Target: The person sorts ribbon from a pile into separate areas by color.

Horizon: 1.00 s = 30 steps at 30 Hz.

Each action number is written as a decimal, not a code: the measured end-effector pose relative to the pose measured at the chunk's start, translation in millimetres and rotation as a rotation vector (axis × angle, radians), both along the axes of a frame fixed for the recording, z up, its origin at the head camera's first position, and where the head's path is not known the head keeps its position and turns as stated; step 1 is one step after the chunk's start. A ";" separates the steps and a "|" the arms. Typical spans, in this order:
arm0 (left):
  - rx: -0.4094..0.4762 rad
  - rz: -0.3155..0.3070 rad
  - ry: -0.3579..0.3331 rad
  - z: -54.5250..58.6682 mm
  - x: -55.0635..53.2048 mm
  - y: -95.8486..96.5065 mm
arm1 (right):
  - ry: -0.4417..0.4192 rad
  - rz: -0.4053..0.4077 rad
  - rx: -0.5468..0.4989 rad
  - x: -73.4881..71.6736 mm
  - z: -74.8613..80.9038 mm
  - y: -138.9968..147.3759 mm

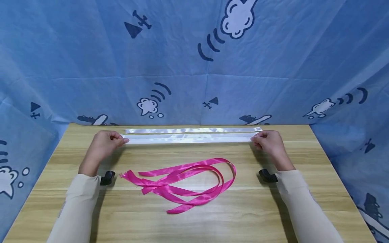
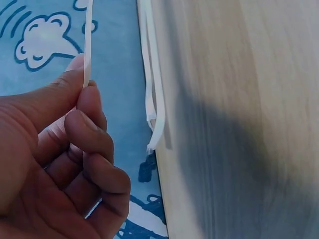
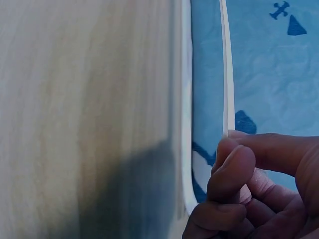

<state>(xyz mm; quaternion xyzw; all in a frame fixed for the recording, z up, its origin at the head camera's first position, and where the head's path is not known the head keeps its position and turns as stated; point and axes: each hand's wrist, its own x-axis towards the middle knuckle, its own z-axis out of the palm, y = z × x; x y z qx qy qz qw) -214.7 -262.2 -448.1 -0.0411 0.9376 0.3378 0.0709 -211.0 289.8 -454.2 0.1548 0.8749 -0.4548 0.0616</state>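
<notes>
- Left hand (image 1: 106, 143) and right hand (image 1: 269, 145) pinched the white ribbon (image 1: 188, 138) above the table (image 1: 60, 195).
- Only the head view showed the pink ribbon (image 1: 199, 199).
- The left wrist view alone showed two pale strand ends (image 2: 158, 133).

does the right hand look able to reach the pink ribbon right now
Probably yes: nothing visible lies between the right hand and the pink ribbon on the table. It pinches the end of a white strip, so it would likely have to let go first.
</notes>
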 end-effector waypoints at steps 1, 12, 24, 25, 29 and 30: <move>-0.006 -0.003 -0.001 -0.4 -0.8 0.6 | -0.007 -0.003 0.008 -1.0 -1.5 0.2; -0.042 -0.023 0.000 -9.3 -9.3 6.3 | -0.029 -0.003 0.046 -9.1 -15.5 5.2; -0.086 -0.046 -0.048 -13.2 -14.8 9.7 | -0.054 -0.017 0.109 -13.2 -21.9 4.7; -0.087 -0.045 -0.050 -14.0 -14.8 10.2 | -0.055 -0.019 0.115 -13.5 -22.2 4.2; -0.087 -0.048 -0.061 -17.0 -14.7 12.2 | -0.056 -0.023 0.124 -14.6 -23.0 2.7; -0.087 -0.045 -0.069 -17.8 -14.9 12.4 | -0.057 -0.020 0.125 -14.7 -23.1 2.6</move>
